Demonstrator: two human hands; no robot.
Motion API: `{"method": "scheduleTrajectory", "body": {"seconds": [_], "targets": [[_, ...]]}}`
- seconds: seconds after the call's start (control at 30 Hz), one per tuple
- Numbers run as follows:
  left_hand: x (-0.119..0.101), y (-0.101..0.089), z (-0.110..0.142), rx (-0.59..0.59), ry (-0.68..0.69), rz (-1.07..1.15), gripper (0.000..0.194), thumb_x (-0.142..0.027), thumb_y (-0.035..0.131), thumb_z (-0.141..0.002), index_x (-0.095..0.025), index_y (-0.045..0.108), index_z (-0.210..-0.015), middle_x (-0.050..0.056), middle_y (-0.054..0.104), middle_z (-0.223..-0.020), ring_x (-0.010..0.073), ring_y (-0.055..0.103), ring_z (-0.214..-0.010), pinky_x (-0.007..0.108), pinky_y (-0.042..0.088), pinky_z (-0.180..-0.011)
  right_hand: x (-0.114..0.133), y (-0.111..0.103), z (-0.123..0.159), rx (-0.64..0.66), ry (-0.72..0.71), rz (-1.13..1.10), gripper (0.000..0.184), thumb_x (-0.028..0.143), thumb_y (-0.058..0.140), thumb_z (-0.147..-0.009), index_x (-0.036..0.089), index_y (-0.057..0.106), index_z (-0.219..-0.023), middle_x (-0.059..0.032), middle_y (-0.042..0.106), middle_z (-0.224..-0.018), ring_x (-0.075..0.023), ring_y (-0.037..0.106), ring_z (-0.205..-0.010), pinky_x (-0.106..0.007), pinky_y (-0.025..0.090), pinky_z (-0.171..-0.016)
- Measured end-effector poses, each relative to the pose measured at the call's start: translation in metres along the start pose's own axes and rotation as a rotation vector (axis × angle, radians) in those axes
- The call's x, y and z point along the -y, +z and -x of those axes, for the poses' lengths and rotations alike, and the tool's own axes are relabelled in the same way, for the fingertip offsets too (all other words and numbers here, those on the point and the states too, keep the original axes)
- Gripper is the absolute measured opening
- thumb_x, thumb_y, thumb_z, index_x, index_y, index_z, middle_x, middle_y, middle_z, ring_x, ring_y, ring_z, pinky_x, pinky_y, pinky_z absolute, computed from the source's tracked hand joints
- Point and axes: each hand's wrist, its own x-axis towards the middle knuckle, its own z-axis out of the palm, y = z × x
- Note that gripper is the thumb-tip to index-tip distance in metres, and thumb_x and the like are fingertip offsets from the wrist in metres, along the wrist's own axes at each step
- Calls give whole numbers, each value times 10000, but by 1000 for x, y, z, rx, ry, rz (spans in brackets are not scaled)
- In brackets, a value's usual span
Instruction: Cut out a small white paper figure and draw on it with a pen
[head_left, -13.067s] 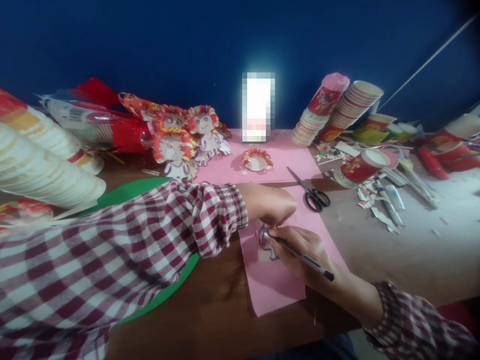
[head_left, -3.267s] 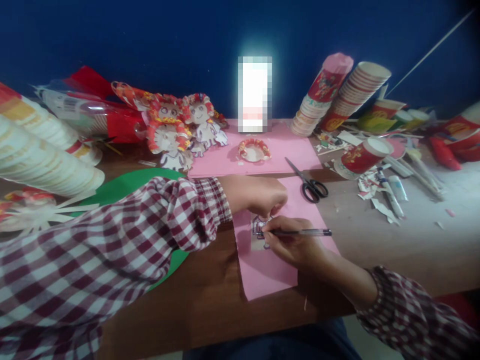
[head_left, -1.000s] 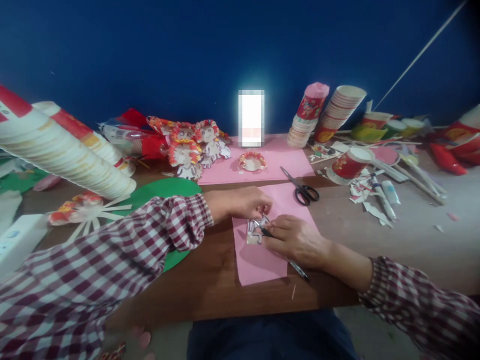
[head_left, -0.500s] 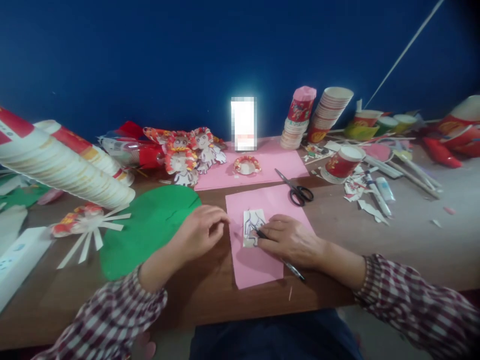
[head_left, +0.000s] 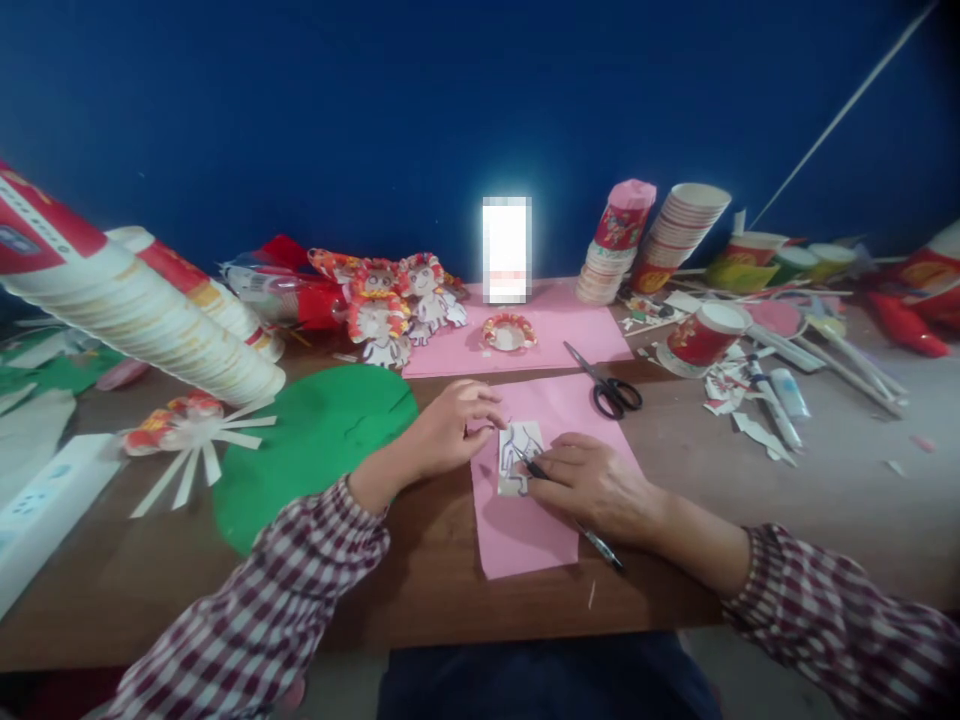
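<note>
My right hand (head_left: 600,490) rests on the pink paper (head_left: 525,548) with a black pen (head_left: 600,545) under its fingers, tip toward a small pale card (head_left: 511,486). Dark outlines of a small figure with legs are drawn on the card. The hand hides the card's right edge and the middle of the pen. My left hand (head_left: 456,428) hovers at the card's upper left, fingers loosely bent and apart, holding nothing. Black-handled scissors (head_left: 618,397) lie on the paper's upper right corner.
A green sheet (head_left: 315,450) and a strip-cut cup piece (head_left: 199,435) lie left, beside leaning stacked paper cups (head_left: 150,310). Paper figures (head_left: 382,320) and a decorated ring (head_left: 510,333) stand behind. Right are a red cup (head_left: 703,340), scraps and a marker (head_left: 776,410).
My left hand let go of the card, drew back left, then came back near its edge. My right hand went from drawing to resting with the pen slanting toward me.
</note>
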Motion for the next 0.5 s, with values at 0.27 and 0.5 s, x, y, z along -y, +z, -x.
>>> {"method": "scheduleTrajectory", "body": {"seconds": [0.27,0.5], "targets": [[1,2,-17,208,-19,49,186,-152,610,-797,-249,736,-894,53,509,-1329,271,282,-1366,470,263,-1120,1,-1,-2,-3,-1,-15,148,146,477,-924,174,611,-869,-61,671,-820,-164,601,-822,-325,416,-817],[-1,-1,-22,266,3,26,285,-137,609,-758,-275,722,-980,50,456,-1378,290,250,-1377,496,190,-1140,1,0,-3,24,4,-36,177,135,450,-927,168,617,-880,-58,660,-815,-167,588,-798,-319,421,-787]]}}
